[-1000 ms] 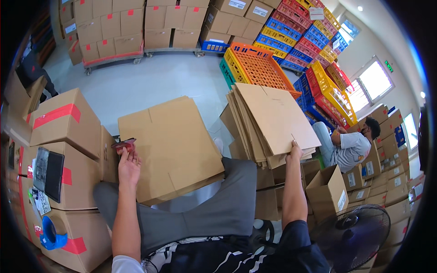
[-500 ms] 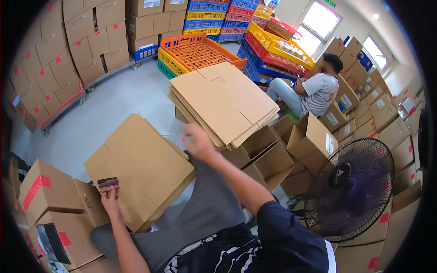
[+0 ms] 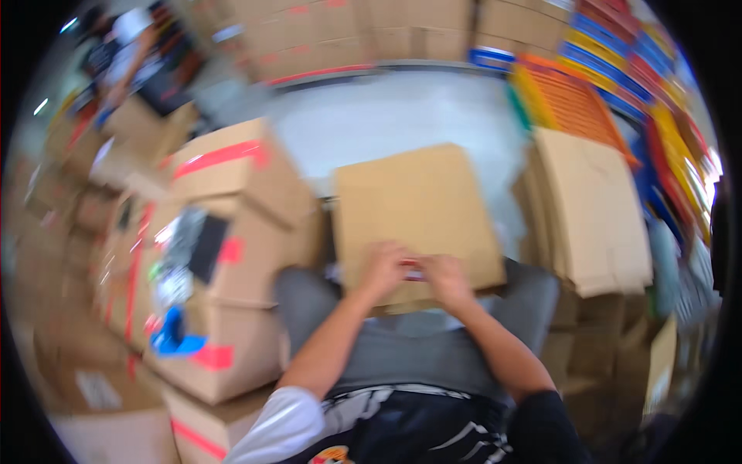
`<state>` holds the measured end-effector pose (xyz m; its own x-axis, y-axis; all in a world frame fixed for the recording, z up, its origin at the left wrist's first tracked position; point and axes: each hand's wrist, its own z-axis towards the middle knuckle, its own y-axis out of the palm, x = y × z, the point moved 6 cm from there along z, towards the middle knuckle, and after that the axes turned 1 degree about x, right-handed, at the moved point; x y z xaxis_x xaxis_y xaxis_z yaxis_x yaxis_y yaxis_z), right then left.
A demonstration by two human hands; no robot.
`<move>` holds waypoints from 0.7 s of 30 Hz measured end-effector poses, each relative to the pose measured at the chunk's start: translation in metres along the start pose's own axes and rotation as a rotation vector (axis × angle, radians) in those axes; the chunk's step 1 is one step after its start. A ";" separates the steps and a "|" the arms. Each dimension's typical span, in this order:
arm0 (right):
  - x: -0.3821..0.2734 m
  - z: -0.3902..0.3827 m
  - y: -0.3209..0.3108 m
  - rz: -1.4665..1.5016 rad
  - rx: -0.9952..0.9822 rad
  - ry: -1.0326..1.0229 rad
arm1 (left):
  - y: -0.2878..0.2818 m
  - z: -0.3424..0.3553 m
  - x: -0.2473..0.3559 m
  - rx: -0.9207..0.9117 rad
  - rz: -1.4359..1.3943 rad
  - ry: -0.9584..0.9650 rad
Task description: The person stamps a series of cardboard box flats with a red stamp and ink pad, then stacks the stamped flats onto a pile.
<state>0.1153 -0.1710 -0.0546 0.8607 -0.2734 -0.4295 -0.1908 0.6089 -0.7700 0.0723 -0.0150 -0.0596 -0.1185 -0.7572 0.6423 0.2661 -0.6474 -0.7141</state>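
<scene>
At the far left, in the upper corner, a person stands, blurred, among brown boxes. Nearer, a stack of cartons with red tape rises beside the wearer's left side. On it lie a dark flat device and, lower down, a blue roll; both are smeared by motion.

Right of the cartons, a pile of flat cardboard lies before the wearer, its near edge close to the grey trousers. Over the near part of this pile the two hands almost meet. The left hand comes first, its fingers bent and drawn close together on the left end of a small red item. That item sits between the two hands, above the cardboard; its shape is too blurred to tell. Next, the right hand has its fingers curled inward, the tips at the item's right end; whether they pinch it or only touch it, I cannot tell.

Further right, past the wearer's right knee, stands a second stack of cardboard sheets, leaning slightly. Behind it is an orange crate, with more coloured crates beyond.
</scene>
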 end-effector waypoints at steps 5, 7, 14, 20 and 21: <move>0.001 0.001 -0.027 -0.001 -0.016 0.187 | -0.007 0.010 0.036 0.079 -0.010 0.090; 0.013 0.000 -0.018 0.019 -0.088 0.286 | -0.015 0.005 0.033 0.173 -0.054 0.045; -0.039 0.134 -0.056 0.133 0.063 0.223 | -0.021 0.010 -0.070 0.737 -0.910 -0.711; -0.233 0.263 -0.010 0.381 -0.127 -0.409 | 0.050 -0.002 -0.173 0.911 -1.364 -0.587; -0.254 0.274 -0.004 0.398 -0.154 -0.480 | 0.058 0.008 -0.173 0.913 -1.410 -0.581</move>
<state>0.0271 0.1004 0.1869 0.8187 0.3371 -0.4648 -0.5741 0.4712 -0.6696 0.1155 0.0790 -0.2097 -0.4377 0.5331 0.7240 0.6916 -0.3149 0.6500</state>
